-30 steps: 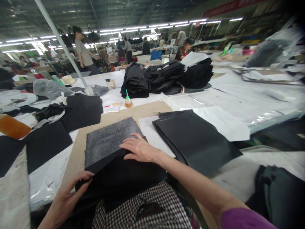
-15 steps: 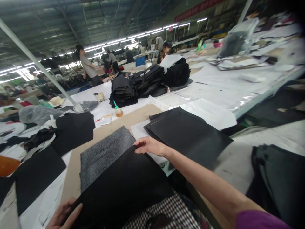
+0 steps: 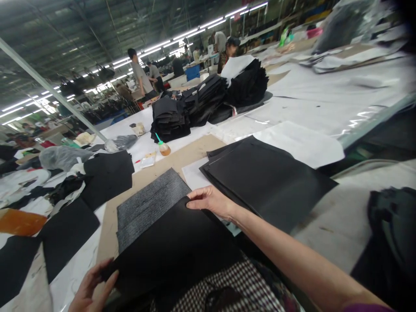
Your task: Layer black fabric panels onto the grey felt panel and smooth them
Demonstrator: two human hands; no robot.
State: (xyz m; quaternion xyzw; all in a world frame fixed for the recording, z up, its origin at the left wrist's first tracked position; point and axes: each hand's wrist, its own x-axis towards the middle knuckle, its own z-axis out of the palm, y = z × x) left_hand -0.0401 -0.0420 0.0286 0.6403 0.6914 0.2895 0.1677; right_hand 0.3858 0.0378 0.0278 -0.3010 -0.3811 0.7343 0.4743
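A black sheet of material (image 3: 172, 242) hangs between my two hands, tilted toward my body. My right hand (image 3: 209, 203) pinches its far upper corner, thumb over the edge. At the near left corner, my left hand (image 3: 94, 284) grips the sheet between thumb and fingers. Behind the sheet, partly covered by it, a dark grey textured fabric piece (image 3: 151, 203) lies on a tan board (image 3: 110, 221). Just beyond my right hand lies a stack of black sheets (image 3: 263, 173), one edge overlapping white paper.
Bundled black pieces (image 3: 208, 102) stand further back on the white-covered table (image 3: 302, 97). A small glue bottle (image 3: 164, 148) with a green nozzle sits nearer. Black cut pieces (image 3: 69, 238) lie at left, a slanted pole (image 3: 52, 89) behind them. Several people work in the background.
The camera view has shifted, so the table items sit differently in the picture. Both hands keep hold of the black sheet, which appears slightly lower and more tilted at the left.
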